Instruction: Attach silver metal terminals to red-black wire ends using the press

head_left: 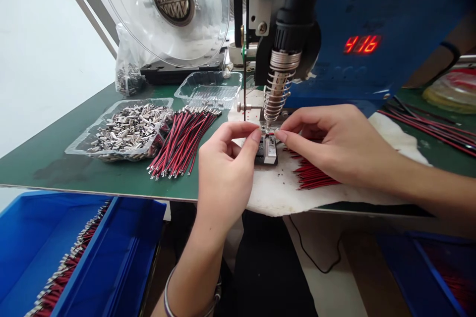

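Under the soldering iron (277, 84), its tip wrapped in a coil spring, both my hands meet at a small metal jig (268, 151). My left hand (230, 168) pinches thumb to forefinger at the jig's left side; what lies between those fingertips is too small to make out. From the right, my right hand (330, 138) pinches a thin wire, whose red end (271, 133) points at the iron's tip. Below my right hand a bundle of red-and-black wires (314, 173) rests on a white cloth (277, 198).
Left on the green table (48, 158) are a clear tray of metal connectors (130, 129), a pile of wires with connectors (182, 138) and another clear tray (210, 89). A blue machine (357, 74) reads 416. A blue bin (107, 252) with wired connectors stands below the table edge.
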### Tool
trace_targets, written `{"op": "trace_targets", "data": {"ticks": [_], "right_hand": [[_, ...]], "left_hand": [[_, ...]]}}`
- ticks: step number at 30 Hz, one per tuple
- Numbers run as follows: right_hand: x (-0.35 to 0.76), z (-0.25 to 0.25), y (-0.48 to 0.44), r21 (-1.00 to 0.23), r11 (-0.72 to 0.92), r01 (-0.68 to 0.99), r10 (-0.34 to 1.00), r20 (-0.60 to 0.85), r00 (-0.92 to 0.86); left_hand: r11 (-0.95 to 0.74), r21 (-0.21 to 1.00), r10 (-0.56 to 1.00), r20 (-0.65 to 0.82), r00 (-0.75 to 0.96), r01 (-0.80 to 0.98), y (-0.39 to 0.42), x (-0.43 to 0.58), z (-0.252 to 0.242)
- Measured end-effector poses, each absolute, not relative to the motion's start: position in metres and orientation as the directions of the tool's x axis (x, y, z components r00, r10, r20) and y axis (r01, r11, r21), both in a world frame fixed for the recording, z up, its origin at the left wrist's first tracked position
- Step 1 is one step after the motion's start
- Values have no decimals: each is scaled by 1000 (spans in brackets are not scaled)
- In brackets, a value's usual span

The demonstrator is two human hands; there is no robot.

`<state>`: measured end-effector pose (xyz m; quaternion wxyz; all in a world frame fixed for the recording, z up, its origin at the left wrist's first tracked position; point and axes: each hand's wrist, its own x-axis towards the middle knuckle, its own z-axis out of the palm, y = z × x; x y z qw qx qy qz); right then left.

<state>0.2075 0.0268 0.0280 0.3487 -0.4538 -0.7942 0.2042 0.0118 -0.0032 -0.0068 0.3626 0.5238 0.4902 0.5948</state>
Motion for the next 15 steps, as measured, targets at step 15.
{"op": "trace_targets", "data": {"ticks": [15], "right_hand": [[224, 20, 41, -8, 861, 509, 368, 701, -611]], "left_hand": [[-246, 969, 950, 246, -193, 26, -3, 11, -7]]}}
